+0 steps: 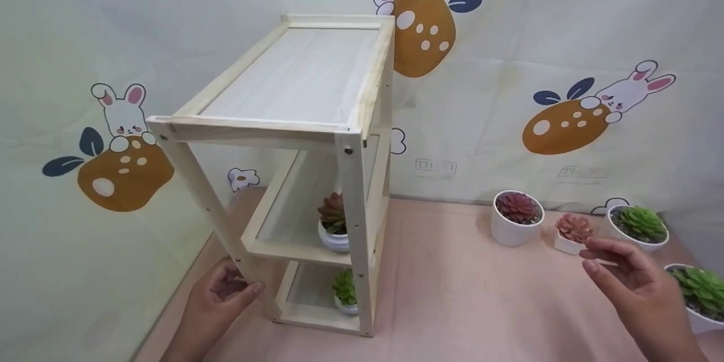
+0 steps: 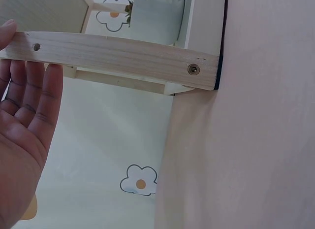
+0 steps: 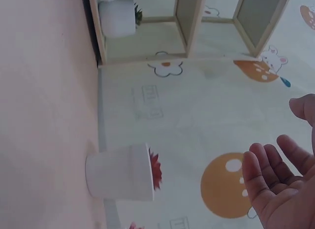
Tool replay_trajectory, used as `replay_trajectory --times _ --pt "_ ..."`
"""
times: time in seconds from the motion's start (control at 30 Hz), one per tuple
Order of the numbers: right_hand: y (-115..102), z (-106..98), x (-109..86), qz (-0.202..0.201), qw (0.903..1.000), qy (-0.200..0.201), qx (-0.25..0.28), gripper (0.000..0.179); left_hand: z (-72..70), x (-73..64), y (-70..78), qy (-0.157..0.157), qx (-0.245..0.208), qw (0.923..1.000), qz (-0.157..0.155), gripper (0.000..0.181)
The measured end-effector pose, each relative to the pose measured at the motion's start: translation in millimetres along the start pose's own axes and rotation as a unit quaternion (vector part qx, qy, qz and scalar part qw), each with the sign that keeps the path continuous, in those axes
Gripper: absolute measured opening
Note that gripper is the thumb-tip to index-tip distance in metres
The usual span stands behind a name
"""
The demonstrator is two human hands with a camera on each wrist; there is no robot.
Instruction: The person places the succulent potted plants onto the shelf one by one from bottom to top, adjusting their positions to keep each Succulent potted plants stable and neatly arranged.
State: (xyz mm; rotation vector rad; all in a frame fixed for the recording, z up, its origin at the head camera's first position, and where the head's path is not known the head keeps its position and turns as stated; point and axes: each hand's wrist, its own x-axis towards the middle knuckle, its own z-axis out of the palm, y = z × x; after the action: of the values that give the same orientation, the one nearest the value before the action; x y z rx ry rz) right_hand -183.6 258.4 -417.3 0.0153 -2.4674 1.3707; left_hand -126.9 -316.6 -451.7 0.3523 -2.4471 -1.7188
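Observation:
A pale wooden shelf rack [image 1: 353, 192] with several tiers stands left of centre. My left hand [image 1: 218, 300] holds its near left post, thumb on one side and fingers on the other; the left wrist view shows those fingers [image 2: 49, 96] against the post [image 2: 118, 54]. On the middle tier sits a reddish succulent in a white pot [image 1: 334, 240], and a green succulent [image 1: 344, 288] is on the bottom tier, partly hidden by a post. Over at the right, my right hand [image 1: 639, 288] hangs with loosely bent fingers and nothing in it, near a small pink succulent [image 1: 574, 228].
A dark red succulent in a white pot [image 1: 517, 226] stands by the back wall. Two green potted succulents, one farther back [image 1: 639, 226] and one nearer [image 1: 701, 294], are at the far right. Behind everything hangs a rabbit-print cloth [image 1: 481, 113]; pink cloth [image 1: 452, 283] covers the table.

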Motion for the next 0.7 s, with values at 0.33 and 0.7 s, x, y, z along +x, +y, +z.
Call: replay_trajectory --times 0.33,0.7 --pt "40.6 -26.5 3.1 0.015 0.9948 0.1 0.007 0.03 5.7 -2.5 -6.1 0.009 -0.018 0.9994 0.028 0.046" --pt "56.5 -51.3 11.8 0.187 0.9631 0.174 -0.084 0.061 6.2 -1.3 -6.6 0.012 -0.022 0.9992 0.031 0.038"
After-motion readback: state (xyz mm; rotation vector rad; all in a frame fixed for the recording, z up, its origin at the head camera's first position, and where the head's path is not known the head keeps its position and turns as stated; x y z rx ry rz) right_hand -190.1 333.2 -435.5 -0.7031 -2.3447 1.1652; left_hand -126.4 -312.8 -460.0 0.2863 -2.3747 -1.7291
